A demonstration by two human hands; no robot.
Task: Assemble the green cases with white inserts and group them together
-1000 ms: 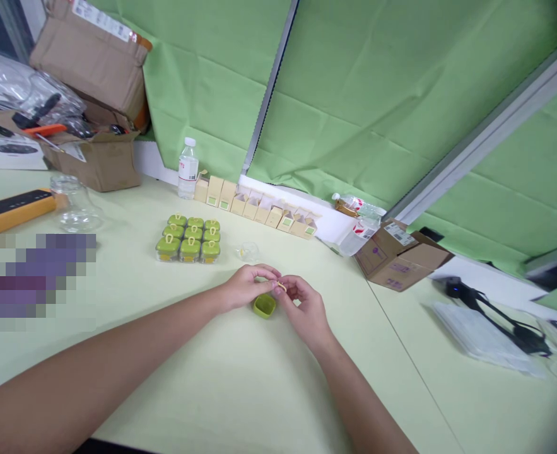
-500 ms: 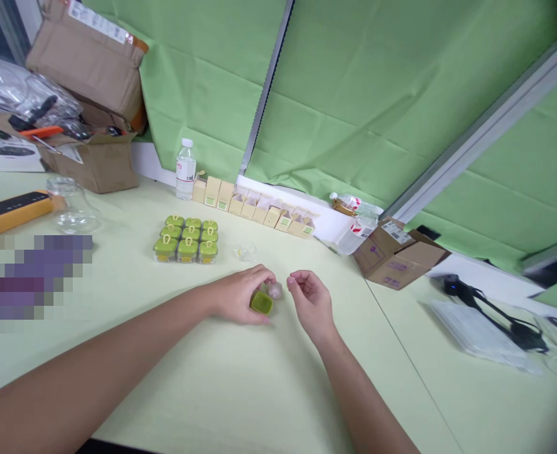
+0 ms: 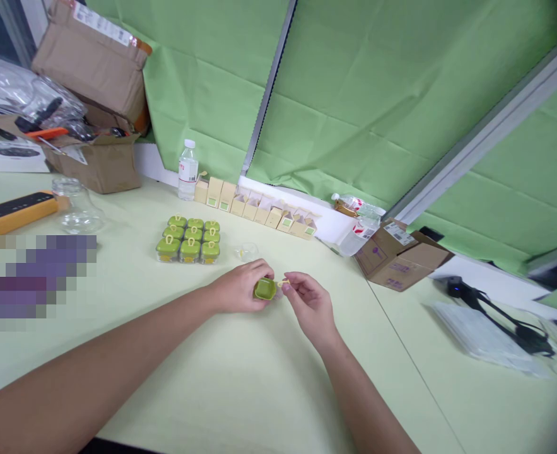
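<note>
My left hand (image 3: 243, 287) is closed around a small green lid (image 3: 265, 289), its hollow underside turned up toward me. Just to the right, my right hand (image 3: 310, 306) pinches a small pale yellow loop (image 3: 282, 283) between thumb and fingertips, at the lid's edge; whether the loop is fixed to the lid I cannot tell. Partly covered by the hands, a small pale purplish lump (image 3: 278, 294) lies behind and below them. Beyond my left hand sits a small clear container (image 3: 246, 252) with a yellow bit in it. A block of several small clear boxes with green lids (image 3: 190, 241) stands further left.
Along the wall runs a row of small cardboard boxes (image 3: 259, 208), with an upright water bottle (image 3: 188, 170) at its left end. More bottles lie by an open carton (image 3: 396, 255) on the right. A glass jar (image 3: 77, 208) and orange power strip (image 3: 16, 214) are left.
The green lid has been raised slightly and tilted in my left hand. My right fingertips have come to the lid's right edge, where the yellow loop now shows between them.
</note>
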